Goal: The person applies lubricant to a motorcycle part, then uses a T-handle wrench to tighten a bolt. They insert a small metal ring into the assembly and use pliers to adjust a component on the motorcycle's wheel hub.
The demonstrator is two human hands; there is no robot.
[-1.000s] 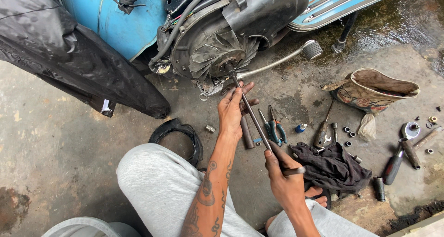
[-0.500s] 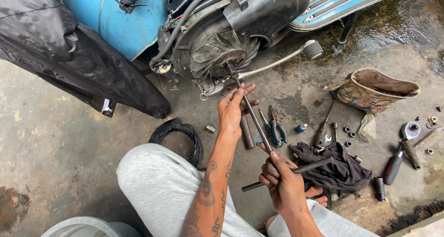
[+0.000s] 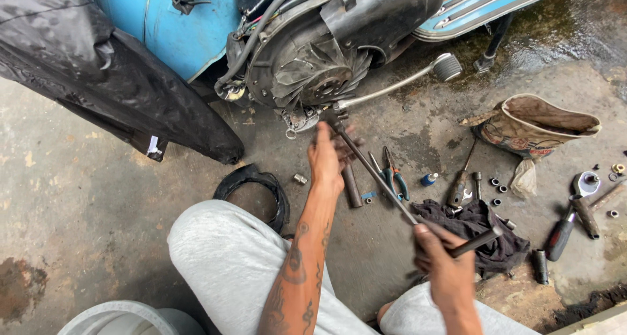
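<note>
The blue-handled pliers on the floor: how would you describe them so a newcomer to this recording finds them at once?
Start at the blue scooter and drop to the concrete floor below its engine, just right of the long T-handled wrench that both hands grip. There lie the pliers, jaws toward the scooter. Their blue grips set them apart from the bare metal sockets and dark-handled screwdrivers nearby.

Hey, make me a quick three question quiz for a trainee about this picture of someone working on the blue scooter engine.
1. True or false: the right hand grips the cross handle of the long T-handle wrench.
2. Which lies beside the blue-handled pliers? A) a hammer B) a short dark tube C) a paint can
3. Fill in: the left hand steadies the wrench shaft near the ____.

Key: 1 true; 2 B; 3 engine fan
</note>
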